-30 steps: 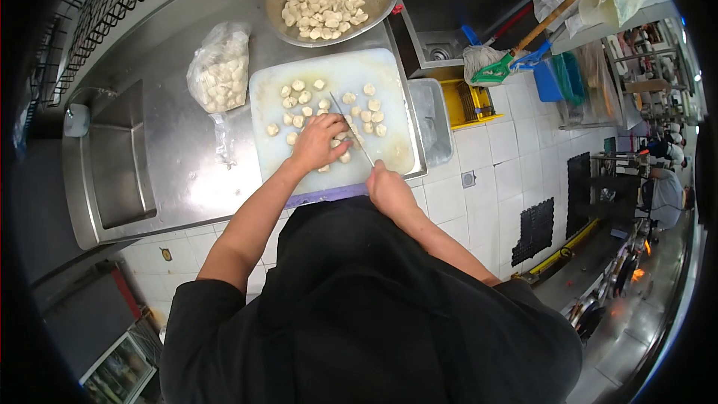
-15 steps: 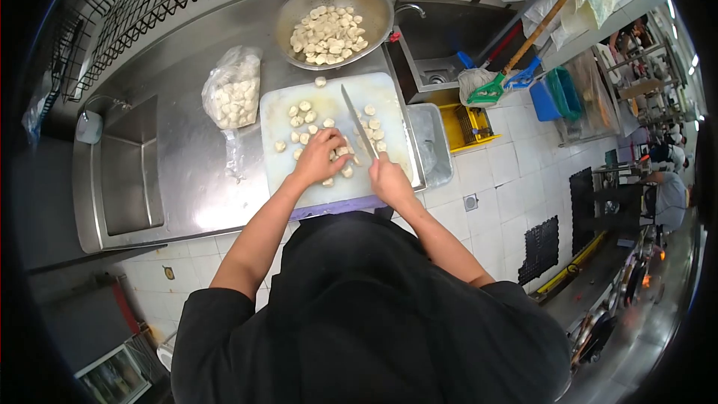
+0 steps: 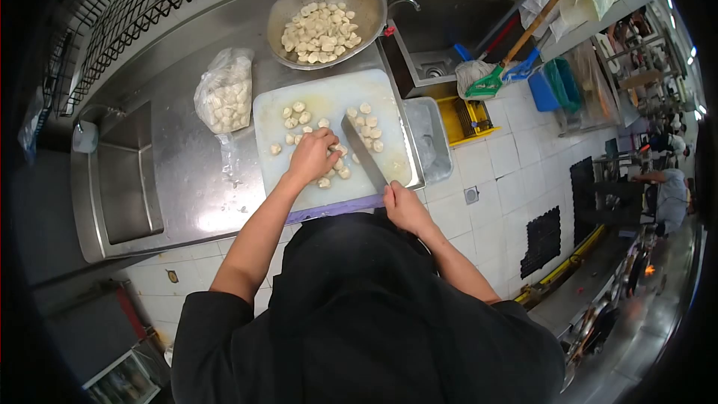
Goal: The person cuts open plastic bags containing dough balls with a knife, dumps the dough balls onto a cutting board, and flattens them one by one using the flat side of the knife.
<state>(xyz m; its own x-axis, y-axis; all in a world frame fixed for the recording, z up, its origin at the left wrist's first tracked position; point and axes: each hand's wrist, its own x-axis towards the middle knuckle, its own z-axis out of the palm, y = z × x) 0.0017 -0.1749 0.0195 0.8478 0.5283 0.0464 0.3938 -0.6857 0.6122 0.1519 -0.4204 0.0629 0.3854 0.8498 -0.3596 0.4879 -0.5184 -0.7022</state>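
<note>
Right hand (image 3: 406, 208) is gripping knife (image 3: 363, 153), off five o'clock of board (image 3: 396, 166), blade pointing to eleven. Left hand (image 3: 313, 157) is curling over balls (image 3: 343, 173) mid-board; cannot tell whether it's holding any.

There are one knife (image 3: 364, 155), one cutting board (image 3: 393, 121), one colander (image 3: 371, 18) and two sinks (image 3: 133, 179).

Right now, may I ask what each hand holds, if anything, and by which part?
The right hand grips the long metal knife by its handle end; whether the left hand holds round whitish pieces is unclear.
</note>
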